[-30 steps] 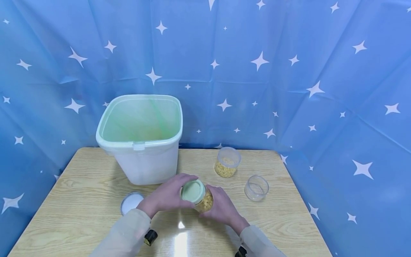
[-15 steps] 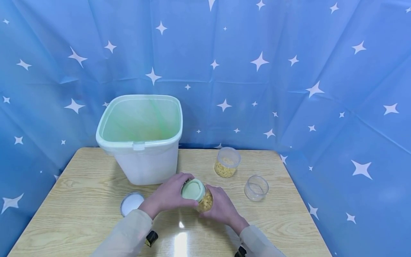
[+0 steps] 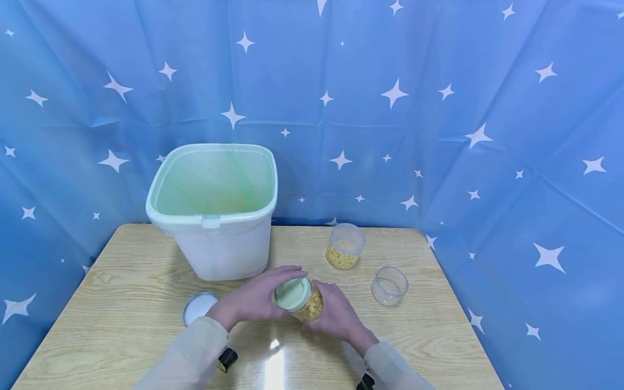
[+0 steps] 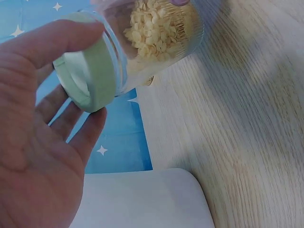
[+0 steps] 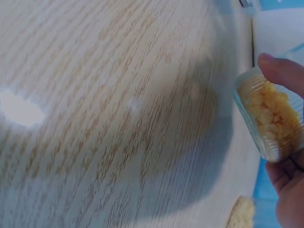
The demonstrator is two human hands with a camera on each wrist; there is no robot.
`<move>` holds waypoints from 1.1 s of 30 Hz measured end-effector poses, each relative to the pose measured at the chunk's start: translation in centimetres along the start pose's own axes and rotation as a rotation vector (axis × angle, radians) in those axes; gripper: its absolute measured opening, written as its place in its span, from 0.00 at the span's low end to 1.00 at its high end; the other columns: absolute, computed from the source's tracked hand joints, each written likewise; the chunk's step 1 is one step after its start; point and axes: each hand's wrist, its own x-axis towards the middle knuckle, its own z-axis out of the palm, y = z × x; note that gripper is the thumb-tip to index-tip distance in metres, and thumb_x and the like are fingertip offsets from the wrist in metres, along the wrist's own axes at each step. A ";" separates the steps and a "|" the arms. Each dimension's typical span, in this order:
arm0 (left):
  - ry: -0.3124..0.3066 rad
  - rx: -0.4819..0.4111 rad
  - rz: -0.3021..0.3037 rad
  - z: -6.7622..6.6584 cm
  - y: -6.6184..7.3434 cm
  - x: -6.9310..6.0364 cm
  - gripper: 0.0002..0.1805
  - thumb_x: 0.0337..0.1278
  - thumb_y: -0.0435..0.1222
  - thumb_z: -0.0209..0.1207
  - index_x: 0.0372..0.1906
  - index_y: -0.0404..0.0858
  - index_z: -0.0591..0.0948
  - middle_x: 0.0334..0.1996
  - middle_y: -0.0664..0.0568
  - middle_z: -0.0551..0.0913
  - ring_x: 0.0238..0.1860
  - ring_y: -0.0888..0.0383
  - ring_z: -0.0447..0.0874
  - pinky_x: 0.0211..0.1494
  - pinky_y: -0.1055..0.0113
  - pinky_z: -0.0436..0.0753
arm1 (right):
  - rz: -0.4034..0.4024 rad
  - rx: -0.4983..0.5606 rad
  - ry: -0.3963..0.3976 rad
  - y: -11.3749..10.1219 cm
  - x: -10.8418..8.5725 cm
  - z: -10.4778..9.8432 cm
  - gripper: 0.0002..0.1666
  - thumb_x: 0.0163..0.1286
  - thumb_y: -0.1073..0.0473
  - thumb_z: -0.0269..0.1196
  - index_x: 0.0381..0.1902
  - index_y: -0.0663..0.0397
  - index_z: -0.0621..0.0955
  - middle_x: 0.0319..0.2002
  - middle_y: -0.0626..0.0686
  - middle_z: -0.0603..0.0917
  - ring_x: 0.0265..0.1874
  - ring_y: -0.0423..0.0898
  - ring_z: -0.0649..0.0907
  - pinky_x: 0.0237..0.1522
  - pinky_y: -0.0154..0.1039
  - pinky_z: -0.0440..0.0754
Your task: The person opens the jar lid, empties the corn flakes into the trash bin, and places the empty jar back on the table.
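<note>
A clear jar [image 3: 313, 307] of pale yellow flakes is tilted above the table, its pale green lid [image 3: 292, 294] on its left end. My right hand [image 3: 336, 314] grips the jar's body, thumb and fingers on opposite sides, as the right wrist view shows. On the lid, my left hand [image 3: 255, 297] has its thumb along one side and fingertips [image 4: 97, 114] at the opposite edge. Flakes [image 4: 154, 31] fill part of the jar in the left wrist view. The right hand hides part of the jar in the head view.
Behind the left hand stands a large white bin [image 3: 226, 252] with an open top. A clear tub of flakes [image 3: 343, 253] and a clear cup [image 3: 389, 287] stand toward the right. A round white lid [image 3: 199, 307] lies beside my left wrist.
My left hand has turned around the green lid: its fingers reach farther right along the far edge, its thumb has drawn back. The right hand holds the jar in the same place.
</note>
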 end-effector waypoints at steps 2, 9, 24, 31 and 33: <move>0.029 0.025 -0.026 0.0 0.1 0.0 0.45 0.41 0.40 0.74 0.70 0.54 0.68 0.70 0.57 0.69 0.69 0.54 0.68 0.70 0.49 0.70 | -0.001 0.002 0.000 0.0 0.0 0.0 0.51 0.32 0.45 0.82 0.59 0.36 0.74 0.46 0.34 0.81 0.45 0.36 0.78 0.55 0.43 0.77; 0.117 0.130 -0.125 0.3 0.3 0.1 0.47 0.38 0.60 0.72 0.68 0.50 0.71 0.60 0.55 0.78 0.56 0.59 0.77 0.57 0.58 0.79 | -0.013 0.001 -0.003 0.1 0.0 0.1 0.52 0.34 0.45 0.82 0.61 0.34 0.72 0.49 0.34 0.81 0.47 0.37 0.78 0.56 0.44 0.77; 0.178 0.117 -0.125 -0.1 0.5 -0.1 0.48 0.36 0.67 0.69 0.67 0.53 0.73 0.58 0.59 0.78 0.52 0.62 0.78 0.53 0.62 0.80 | 0.005 0.100 0.002 -0.1 0.0 -0.2 0.53 0.31 0.49 0.84 0.59 0.28 0.73 0.46 0.31 0.81 0.45 0.35 0.79 0.55 0.43 0.78; 0.198 0.099 -0.112 -0.2 0.4 -0.3 0.47 0.35 0.68 0.69 0.66 0.55 0.73 0.56 0.63 0.78 0.51 0.64 0.78 0.53 0.63 0.80 | -0.002 0.106 0.012 0.0 0.0 -0.2 0.51 0.31 0.49 0.84 0.57 0.29 0.74 0.44 0.30 0.81 0.43 0.33 0.79 0.51 0.38 0.79; 0.203 0.096 -0.115 -0.2 0.3 -0.5 0.47 0.35 0.67 0.69 0.66 0.55 0.73 0.56 0.62 0.79 0.51 0.63 0.78 0.53 0.62 0.80 | -0.007 0.112 0.013 0.1 0.0 -0.2 0.51 0.31 0.50 0.84 0.57 0.30 0.74 0.44 0.31 0.81 0.42 0.33 0.80 0.50 0.38 0.80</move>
